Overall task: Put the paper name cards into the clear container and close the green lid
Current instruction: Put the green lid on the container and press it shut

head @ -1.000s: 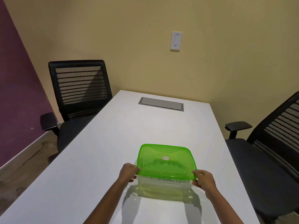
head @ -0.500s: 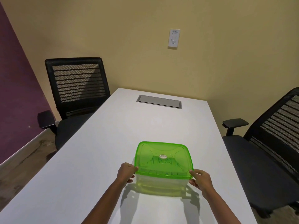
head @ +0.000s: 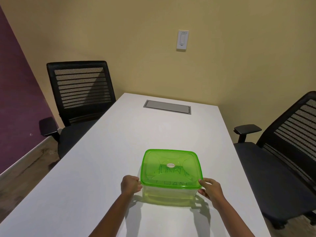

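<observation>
Green lid (head: 171, 168) sits on the clear container (head: 168, 194) at lower centre of the white table (head: 102, 168), cards showing through – light, flexy plastic, so press the rim corners – left hand (head: 130, 185) and right hand (head: 211, 189) both pinching its near corners.

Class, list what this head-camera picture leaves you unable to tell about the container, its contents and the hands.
- Name cards: the lettering is blurred by the green lid; count unclear.
- Lid seal: whether it has snapped onto the clear container is not visible.
- Left hand and right hand: fingertips are hidden behind the corners.
</observation>
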{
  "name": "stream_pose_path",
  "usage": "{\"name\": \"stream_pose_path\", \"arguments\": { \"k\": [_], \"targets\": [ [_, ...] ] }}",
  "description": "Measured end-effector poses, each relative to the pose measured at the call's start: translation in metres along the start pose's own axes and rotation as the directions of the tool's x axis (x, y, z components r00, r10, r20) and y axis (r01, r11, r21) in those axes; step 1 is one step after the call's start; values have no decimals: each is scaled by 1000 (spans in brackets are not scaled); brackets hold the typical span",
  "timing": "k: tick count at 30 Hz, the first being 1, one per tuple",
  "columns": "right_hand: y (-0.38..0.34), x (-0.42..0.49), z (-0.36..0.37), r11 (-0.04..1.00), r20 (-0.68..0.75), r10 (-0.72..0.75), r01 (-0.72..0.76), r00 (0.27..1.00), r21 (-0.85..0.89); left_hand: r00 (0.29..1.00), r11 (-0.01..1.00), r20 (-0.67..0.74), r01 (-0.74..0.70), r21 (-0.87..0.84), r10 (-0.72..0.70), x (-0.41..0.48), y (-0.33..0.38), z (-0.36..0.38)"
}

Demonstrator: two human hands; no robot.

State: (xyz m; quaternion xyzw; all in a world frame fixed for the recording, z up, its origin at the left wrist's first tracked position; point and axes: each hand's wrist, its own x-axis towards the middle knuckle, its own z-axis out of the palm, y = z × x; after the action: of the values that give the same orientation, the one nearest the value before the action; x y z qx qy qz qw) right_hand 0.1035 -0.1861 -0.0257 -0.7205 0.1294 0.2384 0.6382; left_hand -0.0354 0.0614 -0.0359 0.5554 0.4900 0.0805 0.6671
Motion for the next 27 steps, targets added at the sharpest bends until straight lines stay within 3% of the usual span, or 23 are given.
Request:
{"name": "stream_pose_path", "arguments": {
  "k": [5, 9, 12, 15, 20, 27],
  "targets": [
    [0, 0, -1, 1000, 6, 4, -4, 1000, -2, 998, 998, -14, 56, 28, -56, -5, -41, 0],
    [-1, -1, -2, 1000, 23, 6, -6, 1000, -13, 997, 998, -42, -58, 17, 58, -4, -15, 8],
    [-1, -2, -4, 1000, 36, 16, -16, 999, 6, 991, 975, 4, -133, 180, 134, 4, 7, 12],
    [-1, -3, -5, 999, 44, 38, -39, 998, 4, 993, 958, 53, -114, 262, 104, 11, 11, 15],
    [1, 0, -4, 998, 32, 58, -59, 998, 34, 996, 979, 86, -44, 197, 27, 14, 15, 14],
    [12, 5, 0, 998, -73, -6, 2, 997, -58, 996, 982, 93, -32, 187, 15, 11, 18, 14]
  ]
}}
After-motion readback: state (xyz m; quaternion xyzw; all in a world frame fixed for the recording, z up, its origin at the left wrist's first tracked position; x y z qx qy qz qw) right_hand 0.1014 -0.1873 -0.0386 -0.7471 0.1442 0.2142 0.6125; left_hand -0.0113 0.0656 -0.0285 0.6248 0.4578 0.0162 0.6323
